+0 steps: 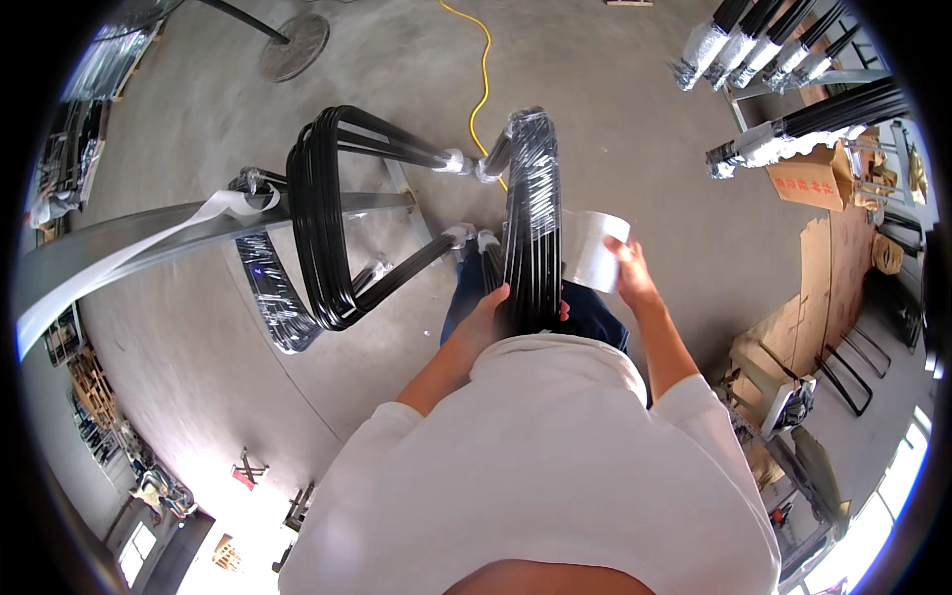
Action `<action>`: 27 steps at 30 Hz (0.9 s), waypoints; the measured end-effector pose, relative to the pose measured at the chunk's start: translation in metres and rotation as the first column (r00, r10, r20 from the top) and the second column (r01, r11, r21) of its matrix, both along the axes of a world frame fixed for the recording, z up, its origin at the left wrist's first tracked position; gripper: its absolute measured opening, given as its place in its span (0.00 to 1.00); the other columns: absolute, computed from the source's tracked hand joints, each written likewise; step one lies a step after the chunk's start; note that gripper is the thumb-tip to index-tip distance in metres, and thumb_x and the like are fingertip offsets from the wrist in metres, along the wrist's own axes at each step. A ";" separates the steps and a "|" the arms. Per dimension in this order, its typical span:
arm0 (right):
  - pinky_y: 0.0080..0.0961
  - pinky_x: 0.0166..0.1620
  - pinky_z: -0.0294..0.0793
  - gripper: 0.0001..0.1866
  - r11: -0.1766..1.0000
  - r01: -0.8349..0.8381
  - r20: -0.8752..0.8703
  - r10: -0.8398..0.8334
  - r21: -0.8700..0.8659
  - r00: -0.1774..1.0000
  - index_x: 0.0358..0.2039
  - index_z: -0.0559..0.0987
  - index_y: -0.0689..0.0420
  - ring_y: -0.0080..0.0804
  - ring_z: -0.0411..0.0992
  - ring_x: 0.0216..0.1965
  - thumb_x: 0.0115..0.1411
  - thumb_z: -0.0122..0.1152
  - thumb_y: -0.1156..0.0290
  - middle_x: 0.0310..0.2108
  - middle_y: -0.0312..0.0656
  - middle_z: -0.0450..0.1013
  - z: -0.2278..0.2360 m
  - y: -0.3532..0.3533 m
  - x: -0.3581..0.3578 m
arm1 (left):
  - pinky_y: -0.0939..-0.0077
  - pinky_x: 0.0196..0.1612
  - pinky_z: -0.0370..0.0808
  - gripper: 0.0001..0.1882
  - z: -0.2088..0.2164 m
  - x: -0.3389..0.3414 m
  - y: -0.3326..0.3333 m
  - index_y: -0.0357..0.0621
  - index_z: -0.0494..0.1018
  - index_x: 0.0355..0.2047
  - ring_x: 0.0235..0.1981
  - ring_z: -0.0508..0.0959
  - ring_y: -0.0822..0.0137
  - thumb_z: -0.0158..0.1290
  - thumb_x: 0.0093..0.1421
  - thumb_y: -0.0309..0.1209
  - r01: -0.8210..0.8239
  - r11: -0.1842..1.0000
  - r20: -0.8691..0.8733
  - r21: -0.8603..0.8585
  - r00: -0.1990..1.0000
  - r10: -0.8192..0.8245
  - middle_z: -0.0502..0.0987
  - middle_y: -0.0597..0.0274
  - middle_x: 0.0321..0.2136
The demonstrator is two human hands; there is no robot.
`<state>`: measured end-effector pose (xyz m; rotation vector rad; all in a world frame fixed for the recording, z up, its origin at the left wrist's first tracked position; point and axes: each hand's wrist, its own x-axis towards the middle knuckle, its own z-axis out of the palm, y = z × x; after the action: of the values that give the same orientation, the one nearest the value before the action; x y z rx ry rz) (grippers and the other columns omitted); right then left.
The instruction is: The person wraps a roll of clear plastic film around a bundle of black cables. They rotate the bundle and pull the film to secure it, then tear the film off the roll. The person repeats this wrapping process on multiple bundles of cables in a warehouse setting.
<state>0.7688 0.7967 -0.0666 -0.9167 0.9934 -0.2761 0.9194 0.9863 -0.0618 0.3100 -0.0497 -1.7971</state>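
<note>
In front of me stands a bundle of bent black metal tubes. Clear stretch film covers its upper part, and the lower part is bare. My left hand is wrapped around the bundle near its lower end, with fingertips showing on the far right side. Just right of the bundle, my right hand grips a roll of stretch film by its right end. Film seems to lead from the roll toward the bundle, though the clear sheet is hard to make out. A second bundle of black tube frames hangs to the left.
A grey metal rail carries the frames, with a loose white strip along it. A yellow cable crosses the floor. Wrapped tube bundles and a cardboard box are at the right; a round stand base is far left.
</note>
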 end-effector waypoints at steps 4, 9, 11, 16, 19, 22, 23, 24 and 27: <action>0.28 0.45 0.68 0.37 0.992 -0.116 0.088 0.119 -0.045 0.989 0.48 0.63 0.67 0.32 0.69 0.41 0.43 0.61 0.53 0.39 0.46 0.69 0.096 0.007 0.002 | 0.65 0.53 0.63 0.47 0.003 0.000 0.005 0.37 0.57 0.53 0.50 0.66 0.57 0.40 0.45 0.66 -0.053 0.999 -0.035 -0.001 0.998 0.053 0.67 0.47 0.46; 0.29 0.38 0.73 0.43 0.628 -0.565 -0.579 0.214 -0.536 0.787 0.49 0.57 0.69 0.42 0.74 0.32 0.38 0.65 0.57 0.30 0.51 0.73 0.159 0.072 0.073 | 0.71 0.50 0.64 0.27 -0.012 0.004 0.021 0.40 0.57 0.51 0.45 0.69 0.64 0.37 0.61 0.49 -0.330 0.909 0.778 0.255 0.628 0.009 0.65 0.55 0.46; 0.30 0.35 0.73 0.40 0.563 -0.550 -0.557 0.181 -0.617 0.810 0.45 0.59 0.69 0.46 0.74 0.29 0.37 0.65 0.58 0.28 0.52 0.73 0.145 0.086 0.090 | 0.72 0.49 0.64 0.30 0.052 0.009 0.013 0.38 0.55 0.51 0.46 0.68 0.66 0.45 0.58 0.48 -0.448 0.862 0.830 0.238 0.555 0.059 0.65 0.56 0.45; 0.32 0.35 0.73 0.40 0.554 -0.658 -0.616 0.300 -0.510 0.729 0.49 0.58 0.69 0.46 0.74 0.30 0.42 0.60 0.55 0.29 0.55 0.72 0.140 0.096 0.109 | 0.70 0.47 0.65 0.36 0.065 0.011 0.040 0.36 0.57 0.50 0.45 0.69 0.65 0.56 0.48 0.47 -0.421 0.888 0.968 0.187 0.234 -0.093 0.67 0.55 0.43; 0.33 0.33 0.73 0.32 0.434 -0.661 -0.549 0.369 -0.612 0.750 0.47 0.62 0.67 0.47 0.73 0.28 0.47 0.57 0.58 0.28 0.56 0.71 0.121 0.104 0.100 | 0.68 0.47 0.66 0.38 0.053 0.007 0.045 0.36 0.58 0.50 0.44 0.70 0.62 0.56 0.45 0.48 -0.515 0.811 0.875 0.276 0.484 0.009 0.68 0.55 0.42; 0.23 0.20 0.69 0.16 0.828 -0.309 -0.272 0.198 -0.467 0.942 0.33 0.72 0.65 0.33 0.72 0.18 0.54 0.48 0.63 0.21 0.47 0.72 0.122 0.084 0.101 | 0.66 0.48 0.66 0.39 0.036 0.003 0.057 0.39 0.57 0.51 0.45 0.69 0.62 0.54 0.44 0.50 -0.588 0.722 0.621 0.364 0.731 0.283 0.68 0.56 0.44; 0.20 0.17 0.68 0.14 0.968 -0.121 -0.194 0.077 -0.221 0.978 0.29 0.74 0.64 0.29 0.71 0.16 0.55 0.47 0.64 0.19 0.45 0.72 0.120 0.069 0.103 | 0.66 0.49 0.66 0.40 0.032 0.002 0.058 0.40 0.56 0.52 0.46 0.69 0.62 0.53 0.44 0.51 -0.595 0.697 0.498 0.400 0.780 0.380 0.67 0.57 0.45; 0.18 0.16 0.67 0.14 0.937 -0.057 -0.234 -0.027 -0.346 0.972 0.29 0.75 0.64 0.25 0.69 0.14 0.55 0.45 0.67 0.18 0.43 0.72 0.096 0.052 0.098 | 0.62 0.50 0.66 0.41 0.034 0.002 0.058 0.40 0.55 0.53 0.47 0.68 0.59 0.51 0.45 0.54 -0.584 0.715 0.512 0.384 0.780 0.361 0.67 0.56 0.46; 0.16 0.14 0.65 0.12 0.980 -0.154 -0.385 0.094 -0.127 0.918 0.30 0.76 0.63 0.22 0.68 0.13 0.53 0.46 0.71 0.18 0.39 0.73 -0.008 0.027 0.069 | 0.63 0.50 0.65 0.42 0.021 0.006 0.060 0.41 0.55 0.53 0.47 0.68 0.59 0.51 0.45 0.56 -0.536 0.732 0.332 0.420 0.842 0.426 0.67 0.56 0.46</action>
<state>0.8381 0.8233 -0.0747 -1.2003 1.2744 -0.0673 0.9250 1.0460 -0.0410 0.8159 0.3296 -1.2149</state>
